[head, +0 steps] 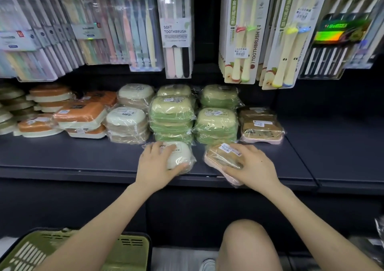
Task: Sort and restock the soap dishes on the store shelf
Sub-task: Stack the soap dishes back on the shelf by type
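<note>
Fingers (163,148) of left hand (154,163) clasp white dish (180,155); right hand (253,167) clasps diagonal brown dish (221,156).

Shelf (62,156): dark navy. Toward its back, left to right: orange dishes (79,113) on cream bases; cream dishes (126,117) on beige; green dishes (172,113) with paler yellow-green lids; brown dishes (261,127) on a pink base. At its front edge: white dish (180,157); pink dish (220,156) with mottled brown top. Basket (128,248): olive, slotted.
</note>
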`<state>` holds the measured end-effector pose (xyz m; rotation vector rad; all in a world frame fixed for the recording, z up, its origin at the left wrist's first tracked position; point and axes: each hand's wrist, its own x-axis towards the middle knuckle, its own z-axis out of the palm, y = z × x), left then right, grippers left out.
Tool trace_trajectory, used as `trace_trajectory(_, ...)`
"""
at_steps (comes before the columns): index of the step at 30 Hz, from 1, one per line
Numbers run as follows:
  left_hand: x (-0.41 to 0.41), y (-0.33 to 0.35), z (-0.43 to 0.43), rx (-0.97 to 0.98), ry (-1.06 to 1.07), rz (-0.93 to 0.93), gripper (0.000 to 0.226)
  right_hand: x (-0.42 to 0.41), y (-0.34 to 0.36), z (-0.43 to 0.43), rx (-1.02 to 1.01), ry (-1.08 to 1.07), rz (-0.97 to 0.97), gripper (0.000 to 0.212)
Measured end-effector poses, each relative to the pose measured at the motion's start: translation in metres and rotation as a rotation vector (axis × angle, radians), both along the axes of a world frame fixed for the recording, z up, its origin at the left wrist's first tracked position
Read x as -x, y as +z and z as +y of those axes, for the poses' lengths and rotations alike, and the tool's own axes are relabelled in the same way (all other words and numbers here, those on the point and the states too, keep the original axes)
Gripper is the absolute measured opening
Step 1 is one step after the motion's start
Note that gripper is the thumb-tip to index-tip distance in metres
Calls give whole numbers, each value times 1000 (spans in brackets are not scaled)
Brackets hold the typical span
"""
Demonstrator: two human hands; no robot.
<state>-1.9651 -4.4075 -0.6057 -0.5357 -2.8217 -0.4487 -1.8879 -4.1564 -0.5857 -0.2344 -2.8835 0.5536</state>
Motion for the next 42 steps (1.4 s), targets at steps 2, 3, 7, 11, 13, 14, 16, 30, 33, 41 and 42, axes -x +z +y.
trace_trajectory(2,0,-8,5,21,-91,46,84,-13,8,19,181,-42,82,64)
trace_trajectory(3,0,-11,9,38,-133,44,82,-19,12,32,253,-67,133,62)
trace_trajectory(7,-1,-12,37,91,-317,104,67,-27,24,86,402,-196,267,57)
trace_trajectory(11,5,-9,67,136,-388,116,69,-3,25,125,430,-242,324,50)
trace_trajectory(13,9,-9,76,158,-380,141,72,17,26,136,415,-219,338,49)
trace_trajectory(14,10,-9,80,166,-376,151,74,28,27,140,393,-206,341,49)
trace_trajectory(16,12,-10,86,162,-359,175,73,51,30,147,353,-189,338,51)
trace_trajectory(30,23,-21,92,104,-360,324,71,128,13,184,170,-241,257,65)
trace_trajectory(33,25,-17,89,122,-386,296,72,130,2,182,460,-254,321,64)
trace_trajectory(41,27,-17,84,138,-412,257,69,150,-2,170,599,-296,346,68)
trace_trajectory(42,27,-17,84,132,-415,257,68,153,-2,171,581,-300,333,67)
